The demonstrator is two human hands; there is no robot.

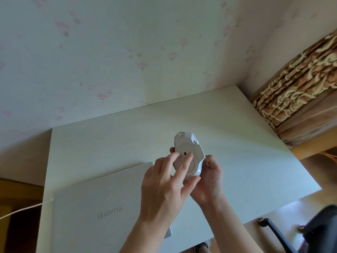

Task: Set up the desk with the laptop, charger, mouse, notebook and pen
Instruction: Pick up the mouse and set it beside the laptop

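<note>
1. Fingers [184, 161] of the left hand [164, 185] are spread, tips pressed on the upturned underside of the white mouse [189, 152].
2. The right hand [209, 179] grips the mouse from beneath, raised above the desk [246, 152].
3. Below-left of the fingers lies the closed laptop [102, 207], with the charger cable [23, 209] at its left edge.
</note>
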